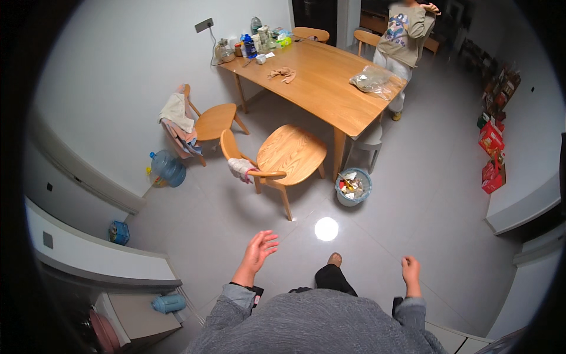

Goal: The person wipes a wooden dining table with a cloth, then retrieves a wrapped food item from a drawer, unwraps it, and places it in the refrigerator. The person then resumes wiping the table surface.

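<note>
My left hand [259,251] hangs over the tiled floor with its fingers apart, holding nothing. It is nearest to a wooden chair [292,155] with a cloth [241,170] draped over its backrest. On the other side, my right hand [411,267] is over the floor too, its fingers curled; whether anything small is inside cannot be seen. Ahead stands a wooden table [323,84] bearing a crumpled brown cloth [283,75], a clear plastic bag [371,81], a blue bottle [250,47], a white cup [260,59] and a glass pitcher [226,51].
A full waste bin [353,187] stands by the near table leg. Another chair [216,121] holds clothes, beside a large water jug [168,169]. A person [402,40] stands behind the table's right end. Red boxes [491,139] line the right wall; a cabinet [137,314] is lower left.
</note>
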Demonstrator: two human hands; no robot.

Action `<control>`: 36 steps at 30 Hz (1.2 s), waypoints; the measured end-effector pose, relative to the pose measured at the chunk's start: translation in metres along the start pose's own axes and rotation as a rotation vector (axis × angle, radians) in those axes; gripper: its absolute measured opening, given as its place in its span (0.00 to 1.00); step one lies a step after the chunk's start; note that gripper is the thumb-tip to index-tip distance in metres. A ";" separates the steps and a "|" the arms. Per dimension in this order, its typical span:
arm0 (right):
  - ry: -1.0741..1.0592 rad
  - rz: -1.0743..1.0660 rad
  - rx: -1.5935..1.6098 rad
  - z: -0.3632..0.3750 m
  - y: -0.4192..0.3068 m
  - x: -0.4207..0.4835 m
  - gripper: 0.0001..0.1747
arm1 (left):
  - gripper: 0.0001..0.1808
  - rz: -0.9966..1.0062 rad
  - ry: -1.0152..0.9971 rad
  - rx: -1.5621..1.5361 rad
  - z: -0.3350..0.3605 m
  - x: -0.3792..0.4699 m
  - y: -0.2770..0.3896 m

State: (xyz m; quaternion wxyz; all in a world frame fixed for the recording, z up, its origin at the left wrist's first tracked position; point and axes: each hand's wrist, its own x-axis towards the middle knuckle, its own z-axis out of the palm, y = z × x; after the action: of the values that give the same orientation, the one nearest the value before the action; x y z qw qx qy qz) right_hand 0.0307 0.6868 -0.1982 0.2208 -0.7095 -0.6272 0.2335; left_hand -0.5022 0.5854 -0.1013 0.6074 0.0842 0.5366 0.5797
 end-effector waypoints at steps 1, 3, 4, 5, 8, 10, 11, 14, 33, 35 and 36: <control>-0.043 -0.010 -0.040 0.009 -0.014 0.027 0.12 | 0.21 0.032 0.015 -0.022 0.005 0.009 0.005; -0.129 -0.072 0.096 0.023 -0.044 0.074 0.12 | 0.21 0.066 0.094 -0.039 0.014 0.020 0.017; -0.165 -0.073 0.106 0.030 -0.060 0.094 0.11 | 0.21 0.074 0.100 -0.038 0.020 0.025 0.023; -0.179 -0.130 0.167 0.035 -0.076 0.117 0.11 | 0.22 0.096 0.099 -0.039 0.026 0.033 0.029; -0.321 -0.178 0.078 0.054 -0.116 0.180 0.10 | 0.22 0.126 0.138 -0.035 0.041 0.063 0.050; -0.385 -0.236 0.040 0.069 -0.136 0.215 0.10 | 0.21 0.129 0.175 -0.061 0.048 0.085 0.055; -0.422 -0.241 0.001 0.075 -0.144 0.230 0.11 | 0.21 0.131 0.175 -0.084 0.050 0.095 0.056; -0.480 -0.279 -0.011 0.092 -0.167 0.270 0.11 | 0.21 0.127 0.177 -0.138 0.059 0.134 0.060; -0.426 -0.672 0.002 0.160 -0.255 0.490 0.16 | 0.19 0.175 0.199 -0.131 0.168 0.292 0.132; -0.530 -0.758 -0.035 0.179 -0.268 0.504 0.24 | 0.19 0.194 0.297 -0.173 0.171 0.268 0.127; -0.524 -0.829 -0.051 0.189 -0.273 0.506 0.26 | 0.19 0.196 0.365 -0.169 0.171 0.256 0.123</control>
State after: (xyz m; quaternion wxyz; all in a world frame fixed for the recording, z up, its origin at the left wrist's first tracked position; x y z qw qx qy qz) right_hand -0.2463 1.2243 -0.2104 0.1125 -0.3227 -0.8968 0.2811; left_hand -0.5129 0.9160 -0.0837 0.4459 -0.0213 0.5764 0.6845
